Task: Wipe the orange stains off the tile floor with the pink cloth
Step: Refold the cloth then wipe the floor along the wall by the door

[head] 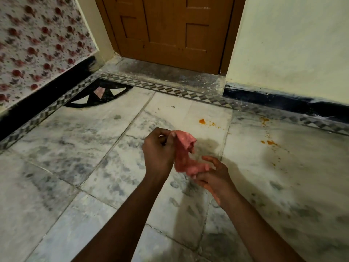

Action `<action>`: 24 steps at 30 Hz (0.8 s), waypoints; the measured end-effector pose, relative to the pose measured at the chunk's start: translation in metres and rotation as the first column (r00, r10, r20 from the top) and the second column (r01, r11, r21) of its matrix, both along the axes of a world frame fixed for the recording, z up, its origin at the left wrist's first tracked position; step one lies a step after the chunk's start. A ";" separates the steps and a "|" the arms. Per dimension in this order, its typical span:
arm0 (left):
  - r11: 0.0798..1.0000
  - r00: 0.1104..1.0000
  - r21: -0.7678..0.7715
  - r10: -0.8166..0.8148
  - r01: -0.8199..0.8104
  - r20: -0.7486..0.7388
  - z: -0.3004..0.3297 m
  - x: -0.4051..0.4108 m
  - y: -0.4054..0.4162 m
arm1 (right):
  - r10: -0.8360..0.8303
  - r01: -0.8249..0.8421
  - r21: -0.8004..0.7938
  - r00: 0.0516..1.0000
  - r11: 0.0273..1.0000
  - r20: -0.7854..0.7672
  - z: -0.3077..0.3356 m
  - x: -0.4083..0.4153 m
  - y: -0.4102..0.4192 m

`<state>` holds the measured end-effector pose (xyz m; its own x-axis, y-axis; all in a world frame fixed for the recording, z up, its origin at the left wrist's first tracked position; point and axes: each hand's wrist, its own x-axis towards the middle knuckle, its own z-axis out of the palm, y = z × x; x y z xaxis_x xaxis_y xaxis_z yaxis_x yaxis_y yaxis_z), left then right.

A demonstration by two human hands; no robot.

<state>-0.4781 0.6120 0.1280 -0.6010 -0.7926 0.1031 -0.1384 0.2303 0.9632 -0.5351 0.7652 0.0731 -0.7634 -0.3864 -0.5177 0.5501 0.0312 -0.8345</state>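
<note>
A small pink cloth (184,156) hangs in the air between my two hands, above the marble tile floor (75,167). My left hand (159,150) pinches its upper edge. Lower and to the right, my right hand (213,176) holds the cloth's bottom end in its fingers. Orange stains mark the floor beyond the hands: a blob with specks (202,121), another patch (270,142) to the right, and smears near the patterned border (264,120).
A brown wooden door (170,31) stands shut straight ahead behind a dusty threshold (160,72). A floral-papered wall (37,50) runs along the left, a pale wall (292,44) with a dark skirting on the right.
</note>
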 end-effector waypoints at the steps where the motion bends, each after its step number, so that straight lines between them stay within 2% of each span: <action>1: 0.998 0.999 0.060 -0.028 0.030 -0.023 0.002 0.000 0.000 | 0.011 -0.008 0.061 0.999 0.998 -0.048 0.000 -0.003 0.001; 3: 0.983 0.986 0.093 -0.153 0.158 -0.062 0.012 0.001 0.002 | 0.058 -0.048 0.067 0.984 0.997 -0.170 0.010 -0.012 0.003; 5: 0.965 0.966 0.071 -0.248 0.252 -0.070 0.025 0.002 0.007 | 0.175 -0.194 -0.035 0.938 0.980 -0.300 0.020 -0.025 0.008; 8: 0.948 0.948 0.054 -0.308 0.313 -0.079 0.044 -0.002 0.010 | 0.293 -0.380 -0.199 0.886 0.904 -0.359 0.036 -0.037 0.010; 11: 0.937 0.936 0.041 -0.344 0.347 -0.072 0.053 -0.005 0.004 | 0.244 -0.343 -0.181 0.876 0.922 -0.416 0.047 -0.040 0.006; 13: 0.949 0.949 -0.003 -0.315 0.315 -0.016 0.049 -0.007 -0.004 | 0.211 -0.323 -0.181 0.864 0.929 -0.456 0.054 -0.043 0.009; 16: 0.964 0.960 0.035 -0.267 0.265 0.084 0.037 -0.003 -0.007 | 0.137 -0.269 -0.373 0.929 0.888 -0.344 0.062 -0.048 0.015; 18: 0.959 0.958 0.130 -0.265 0.251 0.105 0.031 0.001 -0.002 | 0.062 -0.109 -0.499 0.992 0.860 -0.109 0.059 -0.046 0.013; 20: 0.935 0.960 0.276 -0.259 0.221 0.109 0.024 0.004 0.003 | 0.117 -0.049 -0.469 0.986 0.882 0.115 0.050 -0.033 0.012; 22: 0.884 0.962 0.431 -0.250 0.180 0.110 0.017 0.009 0.005 | 0.197 -0.107 -0.432 0.966 0.895 0.168 0.038 -0.020 0.012; 24: 0.830 0.966 0.538 -0.240 0.150 0.101 0.009 0.015 0.003 | 0.127 -0.044 -0.388 0.973 0.921 0.192 0.028 -0.016 0.017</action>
<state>-0.4633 0.6151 0.1368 -0.7210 -0.5655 -0.4004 -0.3038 -0.2613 0.9162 -0.5507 0.7824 0.1013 -0.6090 -0.6437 -0.4635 0.7225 -0.2091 -0.6590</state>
